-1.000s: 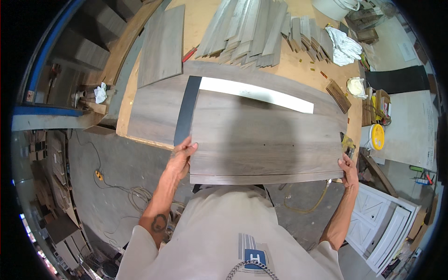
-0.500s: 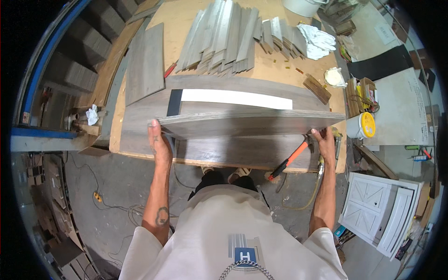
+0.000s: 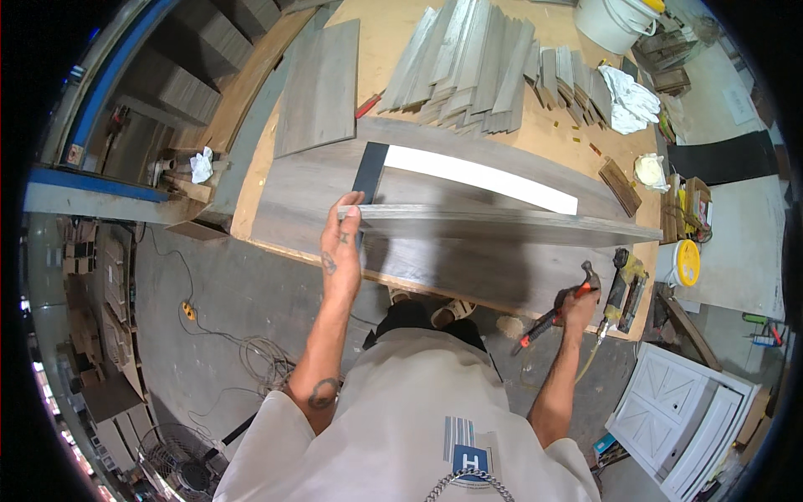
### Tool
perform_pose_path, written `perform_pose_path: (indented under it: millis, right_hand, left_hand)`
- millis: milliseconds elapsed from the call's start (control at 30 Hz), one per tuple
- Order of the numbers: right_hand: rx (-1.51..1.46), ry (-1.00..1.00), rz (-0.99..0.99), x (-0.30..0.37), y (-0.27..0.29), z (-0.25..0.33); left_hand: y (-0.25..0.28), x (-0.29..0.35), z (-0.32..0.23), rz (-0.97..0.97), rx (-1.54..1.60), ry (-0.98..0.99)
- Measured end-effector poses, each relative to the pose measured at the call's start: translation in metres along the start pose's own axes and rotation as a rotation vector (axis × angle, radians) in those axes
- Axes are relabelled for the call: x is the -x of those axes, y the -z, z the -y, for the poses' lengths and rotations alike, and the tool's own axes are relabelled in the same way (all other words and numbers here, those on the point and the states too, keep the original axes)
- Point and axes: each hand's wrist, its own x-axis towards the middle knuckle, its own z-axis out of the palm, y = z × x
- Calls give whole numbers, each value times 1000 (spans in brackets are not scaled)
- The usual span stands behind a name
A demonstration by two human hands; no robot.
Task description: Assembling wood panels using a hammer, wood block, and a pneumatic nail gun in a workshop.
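A grey wood-grain board [image 3: 502, 224] stands on its long edge on a wide panel of the same finish [image 3: 452, 263]. My left hand [image 3: 341, 255] grips its left end, thumb against the near side. In my right hand [image 3: 579, 309] is a hammer [image 3: 542, 326] with an orange and black handle, its metal head pointing away from me over the panel's front right part. Behind the upright board lies a long white strip [image 3: 485, 174] with a black crosspiece [image 3: 370, 170] at its left end, like a try square. A yellowish nail gun [image 3: 626, 280] with a hose sits right of my right hand.
Grey slats [image 3: 468, 71] are heaped at the table's back, beside a loose grey board [image 3: 318, 88] and a red-handled tool [image 3: 368, 105]. White gloves [image 3: 627, 99], a small wood block [image 3: 620, 187] and a white bucket [image 3: 615, 25] occupy the right side.
My right hand has let go of the board's right end and taken hold of the hammer. My left hand still grips the board's left end. The view has shifted.
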Motion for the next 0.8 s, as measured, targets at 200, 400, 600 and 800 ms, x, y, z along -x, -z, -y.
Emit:
perform_pose_path:
  millis: [200, 400, 600, 800]
  right_hand:
    - [-791, -250, 498, 66, 87, -7]
    - [-775, 93, 508, 155, 180, 156]
    - [-279, 991, 433, 167, 171, 292]
    - [-315, 1151, 390, 201, 159, 336]
  left_hand:
    - [-3, 13, -22, -53, -83, 36]
    - [7, 11, 12, 138, -52, -166]
    - [32, -4, 37, 343, 82, -112]
    - [32, -3, 27, 254, 41, -242]
